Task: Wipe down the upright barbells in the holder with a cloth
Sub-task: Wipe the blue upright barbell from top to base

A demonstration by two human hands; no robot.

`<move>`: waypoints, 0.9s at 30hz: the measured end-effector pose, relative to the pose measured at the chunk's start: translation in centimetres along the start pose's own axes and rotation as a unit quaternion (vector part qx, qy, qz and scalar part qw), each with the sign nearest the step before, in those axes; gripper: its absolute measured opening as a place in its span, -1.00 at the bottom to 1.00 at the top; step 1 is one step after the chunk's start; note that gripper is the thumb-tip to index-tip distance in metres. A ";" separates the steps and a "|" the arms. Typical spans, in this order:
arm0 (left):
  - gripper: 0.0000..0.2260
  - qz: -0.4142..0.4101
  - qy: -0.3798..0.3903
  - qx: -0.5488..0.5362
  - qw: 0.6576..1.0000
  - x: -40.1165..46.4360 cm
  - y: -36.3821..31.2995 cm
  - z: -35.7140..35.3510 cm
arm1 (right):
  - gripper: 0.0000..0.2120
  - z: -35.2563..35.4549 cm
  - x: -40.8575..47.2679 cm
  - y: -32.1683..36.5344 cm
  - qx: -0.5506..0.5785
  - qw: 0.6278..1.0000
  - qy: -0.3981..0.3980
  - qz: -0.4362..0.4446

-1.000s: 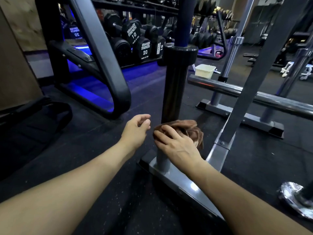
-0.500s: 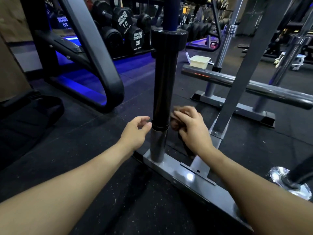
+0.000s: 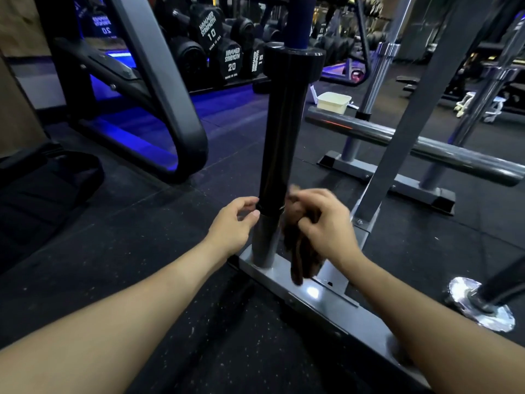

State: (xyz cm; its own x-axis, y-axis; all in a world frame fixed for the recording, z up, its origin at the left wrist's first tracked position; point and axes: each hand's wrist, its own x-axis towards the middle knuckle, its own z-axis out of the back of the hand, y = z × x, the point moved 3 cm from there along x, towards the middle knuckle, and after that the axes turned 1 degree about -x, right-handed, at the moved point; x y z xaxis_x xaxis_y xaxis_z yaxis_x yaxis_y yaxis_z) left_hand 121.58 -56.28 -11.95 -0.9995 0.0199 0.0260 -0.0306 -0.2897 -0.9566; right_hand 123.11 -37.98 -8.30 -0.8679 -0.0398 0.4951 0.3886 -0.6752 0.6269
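A black barbell [image 3: 279,137] with a blue shaft above stands upright in a grey tube of the floor holder [image 3: 335,302]. My right hand [image 3: 326,223] grips a brown cloth [image 3: 301,251] just right of the sleeve's lower end; the cloth hangs down to the holder's base plate. My left hand [image 3: 237,223] sits on the left side of the bar, thumb and fingertips touching the seam where the black sleeve meets the grey tube. Both hands are slightly blurred.
A slanted grey frame post [image 3: 420,109] rises right of the bar, with a horizontal grey bar [image 3: 412,146] behind it. A black machine frame [image 3: 159,89] stands at left, a dumbbell rack [image 3: 224,52] behind. A chrome barbell end [image 3: 480,302] lies at the right.
My right hand lifted the cloth from the holder base up to the right side of the sleeve, and the cloth now hangs down. My left hand moved in to touch the bar.
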 end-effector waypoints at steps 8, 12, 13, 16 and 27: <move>-0.75 0.006 -0.007 0.015 1.000 -0.3 0.4 0.5 | -0.64 -2.3 -0.4 1.5 0.041 0.998 -0.011 -0.055; -0.80 0.003 -0.010 -0.008 1.000 -0.6 0.3 0.1 | -0.59 -2.0 -1.8 2.4 0.034 0.996 0.086 0.015; -0.81 0.002 -0.008 -0.016 1.000 -0.7 0.3 0.0 | -0.59 -2.1 -2.0 2.5 0.037 0.995 0.094 -0.002; -0.84 0.004 -0.007 -0.051 0.999 -1.7 0.6 -0.3 | -0.64 -1.4 -2.6 1.7 0.080 0.988 0.063 -0.114; -0.80 0.031 0.035 -0.013 0.999 -2.7 -0.3 -0.4 | -0.72 -0.4 -2.9 -0.1 0.062 0.977 0.095 -0.183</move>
State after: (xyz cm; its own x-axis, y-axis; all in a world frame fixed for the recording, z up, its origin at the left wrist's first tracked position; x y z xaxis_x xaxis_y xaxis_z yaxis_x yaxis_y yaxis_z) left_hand 124.26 -55.83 -11.87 -0.9962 0.0696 -0.0533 0.0328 -0.2672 -0.9631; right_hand 125.47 -38.05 -10.04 -0.9928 0.0438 0.1112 0.0659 -0.5753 0.8153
